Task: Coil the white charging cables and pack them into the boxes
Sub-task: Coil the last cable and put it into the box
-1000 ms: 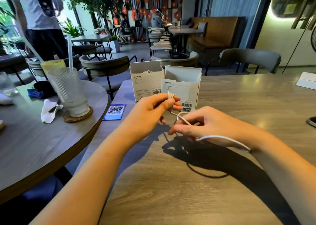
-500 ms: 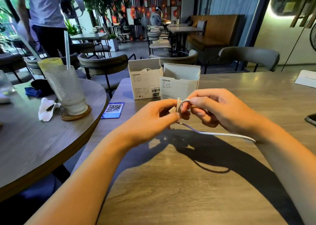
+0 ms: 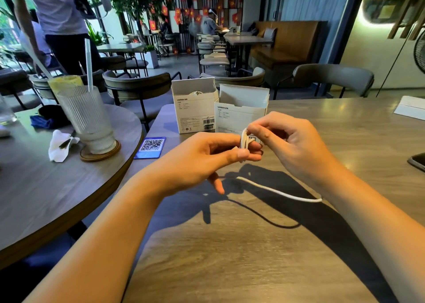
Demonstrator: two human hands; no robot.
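Two open white boxes stand at the table's far edge. The left box [image 3: 194,109] has a white cable showing at its top; the right box [image 3: 239,111] stands just behind my hands. My left hand [image 3: 207,157] pinches a small coil of white cable [image 3: 245,139] between thumb and fingers. My right hand [image 3: 289,141] pinches the same coil from the right. The loose tail of the cable [image 3: 280,193] runs in the air under my right wrist, above the wooden table [image 3: 253,256].
A blue QR card [image 3: 150,147] lies left of my hands. On the round table to the left stand a ribbed glass [image 3: 87,118] on a coaster and a crumpled napkin [image 3: 59,145]. A dark phone [image 3: 417,161] and white paper [image 3: 411,107] lie at right. Chairs stand behind.
My right hand rose from the table to the coil and laid another loop around it. The loose tail has grown shorter. The boxes have not moved.
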